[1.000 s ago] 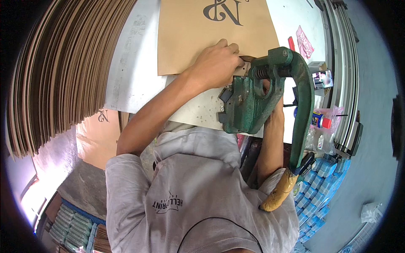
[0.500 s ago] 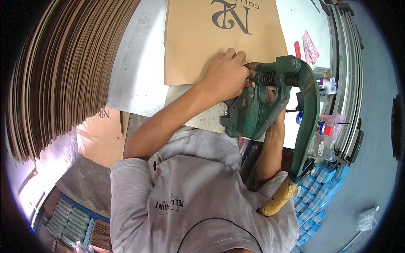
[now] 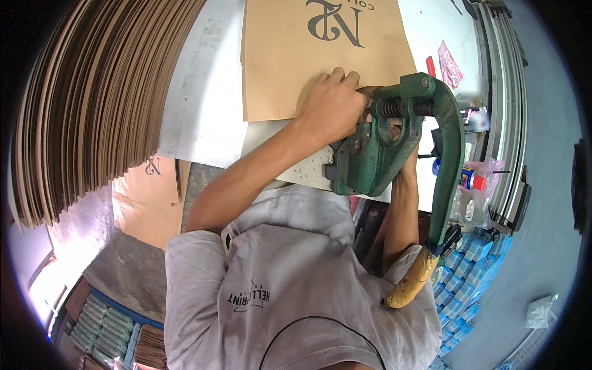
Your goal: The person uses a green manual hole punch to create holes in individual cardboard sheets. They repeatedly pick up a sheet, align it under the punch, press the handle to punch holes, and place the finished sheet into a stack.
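White worktable (image 3: pixel 203 105) seen from above, with a brown paper bag (image 3: pixel 320 68) lying flat on it. Left hand (image 3: pixel 333 108) presses the bag's near edge, fingers curled together, beside a green lever press (image 3: pixel 376 154). Right hand (image 3: pixel 404 163) sits behind the press; its grip cannot be told. Stacked bags (image 3: pixel 92 105) stand at left.

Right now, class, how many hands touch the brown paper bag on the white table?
1 for certain: the left hand presses the brown paper bag. The right hand is mostly hidden behind the green press.
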The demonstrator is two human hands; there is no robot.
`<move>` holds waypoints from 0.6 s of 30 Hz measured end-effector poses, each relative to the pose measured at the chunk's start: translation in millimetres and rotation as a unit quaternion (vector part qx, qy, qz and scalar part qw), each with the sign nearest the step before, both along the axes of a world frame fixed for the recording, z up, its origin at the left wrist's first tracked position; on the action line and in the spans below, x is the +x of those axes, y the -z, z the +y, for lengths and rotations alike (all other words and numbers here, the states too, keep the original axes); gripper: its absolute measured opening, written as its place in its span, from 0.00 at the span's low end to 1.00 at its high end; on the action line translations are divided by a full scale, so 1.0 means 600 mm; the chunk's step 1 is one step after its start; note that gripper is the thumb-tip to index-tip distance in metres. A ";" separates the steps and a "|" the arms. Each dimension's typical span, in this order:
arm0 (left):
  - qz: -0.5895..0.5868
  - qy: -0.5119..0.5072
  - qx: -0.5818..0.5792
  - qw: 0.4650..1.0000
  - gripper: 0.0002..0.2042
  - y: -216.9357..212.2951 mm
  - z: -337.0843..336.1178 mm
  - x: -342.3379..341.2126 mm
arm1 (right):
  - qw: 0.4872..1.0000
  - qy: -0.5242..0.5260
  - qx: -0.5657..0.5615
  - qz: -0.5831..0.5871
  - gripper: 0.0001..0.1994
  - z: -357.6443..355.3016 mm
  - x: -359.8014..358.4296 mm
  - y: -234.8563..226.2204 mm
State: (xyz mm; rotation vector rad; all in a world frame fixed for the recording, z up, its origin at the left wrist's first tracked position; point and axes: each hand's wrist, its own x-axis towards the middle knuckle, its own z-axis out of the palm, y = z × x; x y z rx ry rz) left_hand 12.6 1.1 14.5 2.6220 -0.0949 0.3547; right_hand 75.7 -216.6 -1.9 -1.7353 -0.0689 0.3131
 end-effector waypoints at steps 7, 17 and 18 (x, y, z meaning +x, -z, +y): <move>-0.005 0.000 0.007 1.000 0.09 0.004 -0.004 0.001 | 0.965 -0.078 -0.236 -0.083 0.10 -0.041 0.019 -0.015; -0.017 0.016 -0.014 1.000 0.12 0.002 -0.009 0.005 | 0.767 -0.283 -0.190 -0.544 0.27 -0.072 -0.190 -0.143; -0.006 0.020 -0.012 1.000 0.13 0.003 -0.010 0.000 | 0.749 -0.321 -0.180 -0.551 0.26 -0.064 -0.193 -0.117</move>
